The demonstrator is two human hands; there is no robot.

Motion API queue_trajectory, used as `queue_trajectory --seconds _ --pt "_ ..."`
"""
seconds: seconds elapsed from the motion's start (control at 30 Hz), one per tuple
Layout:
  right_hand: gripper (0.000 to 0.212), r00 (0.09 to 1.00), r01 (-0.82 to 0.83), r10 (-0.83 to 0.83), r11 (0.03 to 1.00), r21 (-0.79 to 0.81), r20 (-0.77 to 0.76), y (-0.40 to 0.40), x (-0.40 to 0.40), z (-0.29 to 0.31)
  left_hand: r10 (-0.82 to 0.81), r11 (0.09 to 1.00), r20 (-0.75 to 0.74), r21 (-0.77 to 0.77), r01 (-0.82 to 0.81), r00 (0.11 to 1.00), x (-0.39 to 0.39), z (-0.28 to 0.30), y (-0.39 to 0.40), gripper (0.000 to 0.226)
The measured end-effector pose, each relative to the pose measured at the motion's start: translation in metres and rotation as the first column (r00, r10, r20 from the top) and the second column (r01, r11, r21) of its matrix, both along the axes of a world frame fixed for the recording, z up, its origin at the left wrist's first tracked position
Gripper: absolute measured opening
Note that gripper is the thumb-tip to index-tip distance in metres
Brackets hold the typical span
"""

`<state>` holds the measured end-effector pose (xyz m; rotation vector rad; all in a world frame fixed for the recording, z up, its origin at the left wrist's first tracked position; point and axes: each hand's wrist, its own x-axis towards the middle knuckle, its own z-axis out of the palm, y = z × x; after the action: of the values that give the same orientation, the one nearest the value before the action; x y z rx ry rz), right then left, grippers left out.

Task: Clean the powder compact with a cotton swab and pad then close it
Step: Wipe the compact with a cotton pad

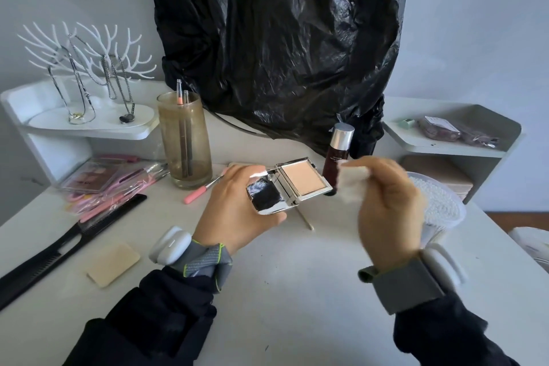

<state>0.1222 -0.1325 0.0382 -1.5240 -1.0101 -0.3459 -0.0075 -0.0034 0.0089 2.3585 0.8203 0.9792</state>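
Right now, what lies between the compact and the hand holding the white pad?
In the head view, a dark bottle stands behind the gap between the compact and right hand.

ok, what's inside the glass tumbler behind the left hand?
The glass tumbler holds two upright pencils, tips sticking above the rim. The glass is cloudy, so anything else at the bottom can't be made out.

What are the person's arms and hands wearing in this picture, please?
Both arms are in dark, near-black sleeves. The left hand is bare; its wrist carries a grey woven strap with neon-yellow edging and a rounded white device. The right hand is bare too, above a wide plain grey wrist band bearing a similar white device on its outer side. No gloves or rings are visible.
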Motion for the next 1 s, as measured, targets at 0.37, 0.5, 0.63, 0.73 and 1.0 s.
queue_trajectory --seconds 0.37,0.5,0.63,0.73,1.0 --pt "0.039 0.841 -0.171 -0.057 0.915 -0.365 -0.538 -0.005 0.016 -0.026 0.032 0.997 0.049 -0.067 -0.029 0.998 -0.003 0.002 0.000 0.073" --pt "0.021 0.480 -0.267 0.131 0.964 -0.003 -0.868 0.012 0.017 -0.012 -0.002 0.994 0.048 -0.112 0.007 0.999 -0.002 0.004 -0.001 0.074" --pt "0.020 0.111 -0.275 0.284 0.930 0.246 -0.952 0.032 0.017 -0.025 -0.048 0.986 -0.014 -0.159 0.045 0.999 -0.003 0.003 -0.002 0.077" --pt "0.019 0.027 -0.212 0.307 0.932 0.295 -0.951 0.034 0.019 -0.037 -0.069 0.976 -0.045 -0.211 0.058 0.997 -0.003 -0.001 0.000 0.082" --pt "0.016 -0.102 -0.194 0.340 0.915 0.354 -0.935 0.032 0.019 -0.052 0.012 0.984 -0.144 -0.176 -0.038 0.989 -0.001 -0.007 0.003 0.094"
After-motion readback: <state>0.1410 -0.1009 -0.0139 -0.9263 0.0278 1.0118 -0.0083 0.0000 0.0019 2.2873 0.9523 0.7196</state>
